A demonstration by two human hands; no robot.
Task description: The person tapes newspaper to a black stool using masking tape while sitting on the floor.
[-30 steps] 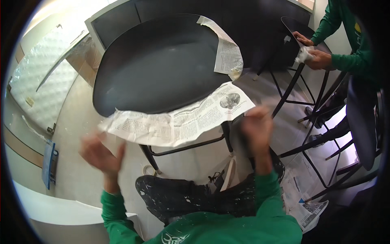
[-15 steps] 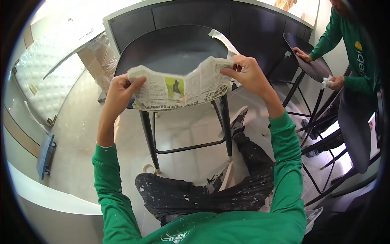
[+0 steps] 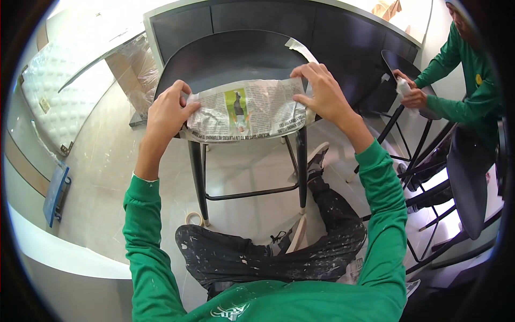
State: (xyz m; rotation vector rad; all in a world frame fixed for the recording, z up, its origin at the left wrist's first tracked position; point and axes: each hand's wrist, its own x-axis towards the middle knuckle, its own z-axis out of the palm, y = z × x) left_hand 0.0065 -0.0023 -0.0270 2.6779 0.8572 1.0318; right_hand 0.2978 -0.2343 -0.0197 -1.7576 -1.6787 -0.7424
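A folded sheet of newspaper [image 3: 268,107] lies across the front edge of a black stool [image 3: 225,59], its lower edge hanging over the front. At the sheet's left end, my left hand [image 3: 173,110] pinches the paper between thumb and fingers. My right hand [image 3: 324,96] grips the opposite end the same way, its fingers over the top edge. Beside that hand, a pale strip of paper or tape [image 3: 301,49] runs along the seat's right rim. A roll of masking tape [image 3: 195,219] rests on the floor by the stool's left front leg.
At right, a co-worker's hands [image 3: 413,96] hold something white and crumpled near another dark stool [image 3: 402,63]. A further dark seat [image 3: 466,182] stands closer. Behind my stool is a dark counter [image 3: 257,22]. A blue dolly [image 3: 55,196] and plastic-wrapped quilted panel [image 3: 64,88] are left.
The newspaper, sagging in the middle before, is now flatter and straighter along the seat's front. My hands still hold its ends. The co-worker's hands have come together.
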